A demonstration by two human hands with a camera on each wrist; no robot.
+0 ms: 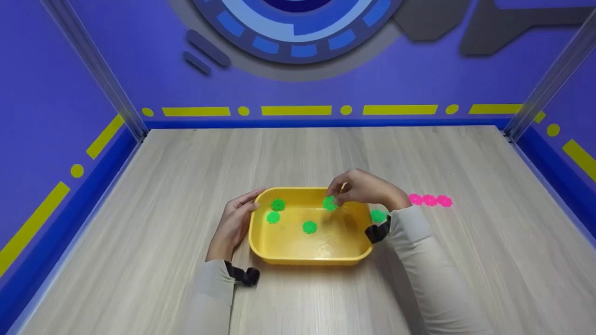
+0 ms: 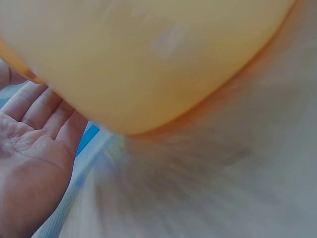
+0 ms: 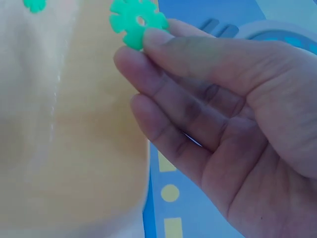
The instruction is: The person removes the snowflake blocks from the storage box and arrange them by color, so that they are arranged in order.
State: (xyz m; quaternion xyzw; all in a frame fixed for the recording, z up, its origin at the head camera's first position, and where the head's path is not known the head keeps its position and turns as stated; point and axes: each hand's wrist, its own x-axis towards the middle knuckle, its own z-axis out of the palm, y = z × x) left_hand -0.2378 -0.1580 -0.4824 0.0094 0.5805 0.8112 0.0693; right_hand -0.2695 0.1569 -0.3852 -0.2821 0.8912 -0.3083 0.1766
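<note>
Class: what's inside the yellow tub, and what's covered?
Three green discs are inside the yellow tub; the right hand pinches a fourth above it. In the head view, that hand hides part of the back-right corner.

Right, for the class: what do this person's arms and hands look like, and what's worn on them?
The left sleeve and right sleeve are pale beige. A small black left camera and right camera sit at the wrists. The left hand and right hand are gloveless.

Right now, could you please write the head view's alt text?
A right hand pinches a green disc over a yellow tray the left hand holds. Three green discs are inside; another green disc and three pink discs lie outside.
</note>
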